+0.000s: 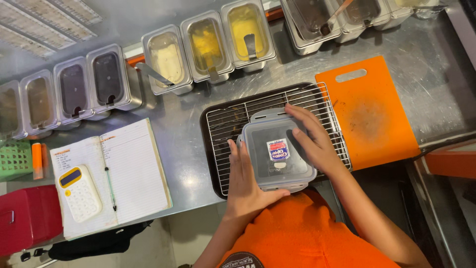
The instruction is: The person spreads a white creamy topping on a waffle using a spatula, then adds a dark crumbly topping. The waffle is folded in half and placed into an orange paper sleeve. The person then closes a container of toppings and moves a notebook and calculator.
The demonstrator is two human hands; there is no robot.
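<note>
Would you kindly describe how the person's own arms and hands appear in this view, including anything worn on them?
Both forearms are bare, with no sleeves reaching them. The left hand and right hand are bare too: no gloves, rings, watch or bracelets show. The fingernails look short and unpainted. An orange garment with a dark round emblem covers the torso below the arms.
</note>
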